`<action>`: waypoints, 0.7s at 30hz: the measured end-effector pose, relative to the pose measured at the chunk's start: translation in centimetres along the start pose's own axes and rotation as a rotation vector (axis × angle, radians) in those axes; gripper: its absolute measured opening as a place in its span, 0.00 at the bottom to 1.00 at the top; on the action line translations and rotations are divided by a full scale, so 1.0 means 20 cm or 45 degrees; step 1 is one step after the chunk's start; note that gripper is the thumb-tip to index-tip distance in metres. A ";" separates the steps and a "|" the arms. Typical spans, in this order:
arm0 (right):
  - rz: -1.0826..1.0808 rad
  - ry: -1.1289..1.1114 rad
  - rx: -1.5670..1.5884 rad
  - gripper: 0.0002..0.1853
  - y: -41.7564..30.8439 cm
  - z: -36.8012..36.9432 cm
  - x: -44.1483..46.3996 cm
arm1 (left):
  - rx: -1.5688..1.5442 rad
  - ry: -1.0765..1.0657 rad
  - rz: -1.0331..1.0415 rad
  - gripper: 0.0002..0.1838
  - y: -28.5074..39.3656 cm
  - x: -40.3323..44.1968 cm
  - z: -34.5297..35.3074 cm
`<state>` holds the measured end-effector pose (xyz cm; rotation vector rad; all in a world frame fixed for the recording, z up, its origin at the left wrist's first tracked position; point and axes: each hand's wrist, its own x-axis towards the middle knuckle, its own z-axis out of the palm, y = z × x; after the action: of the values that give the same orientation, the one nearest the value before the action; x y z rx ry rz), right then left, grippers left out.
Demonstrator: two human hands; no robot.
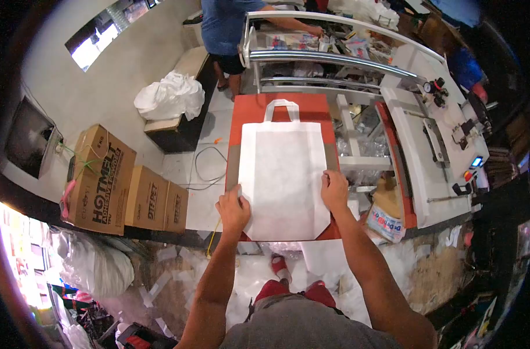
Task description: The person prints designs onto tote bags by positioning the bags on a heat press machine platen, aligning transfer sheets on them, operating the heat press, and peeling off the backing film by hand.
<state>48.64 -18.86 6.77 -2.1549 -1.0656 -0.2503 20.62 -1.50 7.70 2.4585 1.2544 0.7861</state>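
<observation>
Centrally, in the head view: one white bag [282,174], flat, its looped handle at the far end, lying on a red pad [311,107]. Left hand [234,210]: at the bag's left edge, near end, fingers curled and gathered near the thumb. Right hand [334,191]: at the bag's right edge, slightly farther up, fingers partly bent. Both touch the bag's margins; whether either pinches the fabric cannot be told from this height. Left of the bag, well apart: three brown cartons [100,186], the largest printed "HOTMELT". Beyond them, far left of the bag: one white bundle [170,97] on a ledge. Right of the bag: one white machine panel [430,168]; nearer, one printed packet [386,223]. Beyond the bag: one chrome bar [334,61] and a person in a blue top [223,26].
</observation>
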 end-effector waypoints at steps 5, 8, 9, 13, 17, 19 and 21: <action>0.056 -0.009 -0.016 0.10 -0.02 -0.02 -0.02 | -0.019 0.080 0.048 0.21 -0.06 -0.01 0.03; 0.052 0.001 -0.006 0.10 -0.02 -0.01 -0.03 | -0.063 0.104 0.073 0.20 -0.08 -0.03 0.03; 0.053 -0.002 -0.006 0.10 -0.02 -0.01 -0.03 | -0.073 0.121 0.081 0.20 -0.08 -0.02 0.03; 0.075 -0.017 0.028 0.10 -0.01 0.00 -0.03 | -0.136 0.115 0.073 0.18 -0.08 -0.02 0.03; 0.019 0.024 0.026 0.09 0.00 0.00 -0.03 | -0.146 0.096 0.067 0.18 -0.07 -0.02 0.01; 0.029 0.015 0.027 0.09 0.00 0.01 -0.03 | -0.153 0.104 0.077 0.18 -0.08 -0.01 0.01; 0.042 0.007 0.024 0.09 0.00 0.00 -0.03 | -0.170 0.128 0.097 0.18 -0.08 -0.02 0.02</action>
<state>48.22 -19.22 6.52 -2.1519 -1.0245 -0.2294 19.61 -0.82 6.52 2.3977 1.1083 0.9917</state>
